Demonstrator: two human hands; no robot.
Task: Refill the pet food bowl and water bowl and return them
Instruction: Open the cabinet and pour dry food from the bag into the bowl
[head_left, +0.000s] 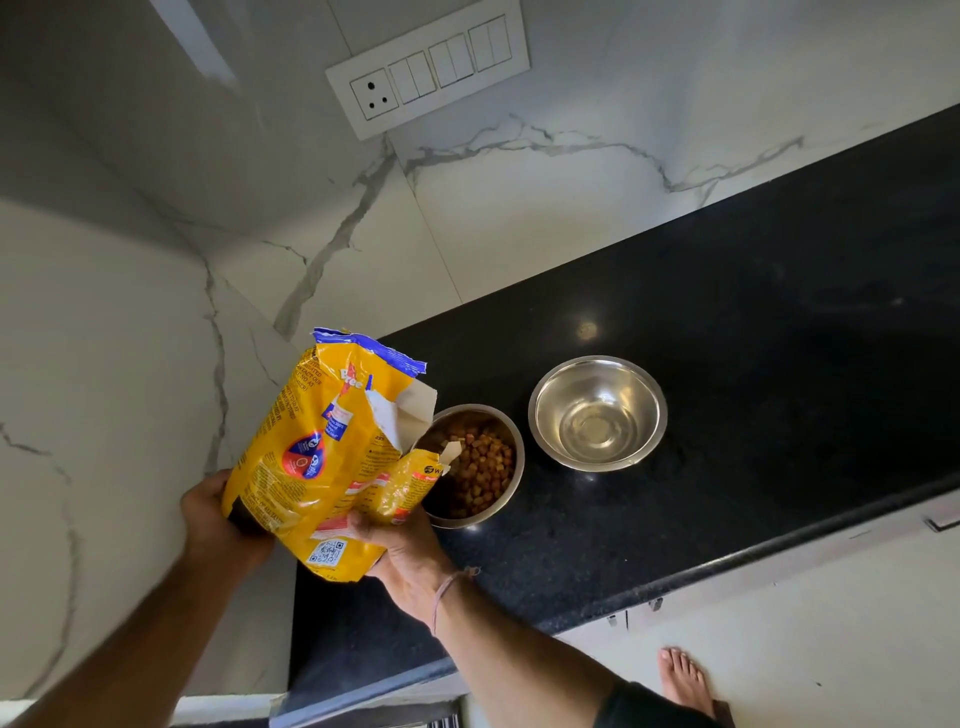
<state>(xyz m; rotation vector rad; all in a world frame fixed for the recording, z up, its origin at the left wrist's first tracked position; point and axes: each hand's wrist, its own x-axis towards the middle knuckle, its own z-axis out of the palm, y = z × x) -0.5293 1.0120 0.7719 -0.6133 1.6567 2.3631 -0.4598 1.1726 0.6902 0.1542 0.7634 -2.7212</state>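
On the far left, the left hand (218, 525) is wrapped around the back bottom corner of the yellow food bag (332, 457), gripping it tight. The bag is held up in the air, above the near left end of the black counter (779, 338). It stands almost straight up. Its torn open top points up and a little to the right.

Next comes the right hand (410, 551). It holds the front lower side of the bag, with the thumb pressed on the wrapper and the fingers closed under it. A thin band sits on that wrist.

Just to the right of the bag is the food bowl (475, 467), a shiny metal bowl resting on the counter. It has many little brown food bits in it. The bag hides its left edge. No food is falling from the bag now, so the food part looks about done.

Just beside it, farther right, is the water bowl (598, 413), also on the counter. It looks like there is clear water in the bottom, but it is hard to be sure. It may need more.

Both bowls are on the counter, so taking them back is not done yet. The bag also needs to be put down.
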